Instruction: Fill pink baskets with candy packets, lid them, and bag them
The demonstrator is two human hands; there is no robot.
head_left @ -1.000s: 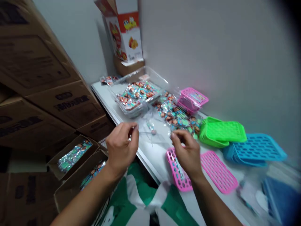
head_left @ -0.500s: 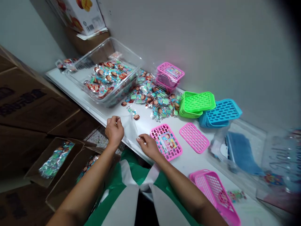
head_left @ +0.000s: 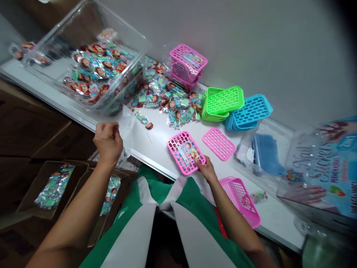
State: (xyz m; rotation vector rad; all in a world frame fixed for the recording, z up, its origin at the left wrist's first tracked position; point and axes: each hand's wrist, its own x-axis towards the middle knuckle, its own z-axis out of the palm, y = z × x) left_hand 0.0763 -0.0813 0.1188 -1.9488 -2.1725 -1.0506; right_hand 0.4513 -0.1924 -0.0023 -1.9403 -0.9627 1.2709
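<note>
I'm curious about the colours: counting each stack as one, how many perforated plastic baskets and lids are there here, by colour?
Pink perforated plastic: 4 (labelled basket, wrapped stack, open basket, loose flat lid)
Green perforated plastic basket stack: 1
Blue perforated plastic basket stack: 1
Total: 6

Right hand [head_left: 207, 169] gripping pink basket [head_left: 184, 152], left hand [head_left: 108, 143] holding bag [head_left: 127, 128]

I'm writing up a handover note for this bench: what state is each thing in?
Left hand: closed on a clear bag
Right hand: gripping the labelled pink basket by a corner
Labelled pink basket: label up, contents showing through holes
Flat pink lattice: lying flat, loose
Green baskets: stacked
Blue baskets: stacked
Clear bin: open, packets inside
Left-hand carton: open, packets inside
</note>
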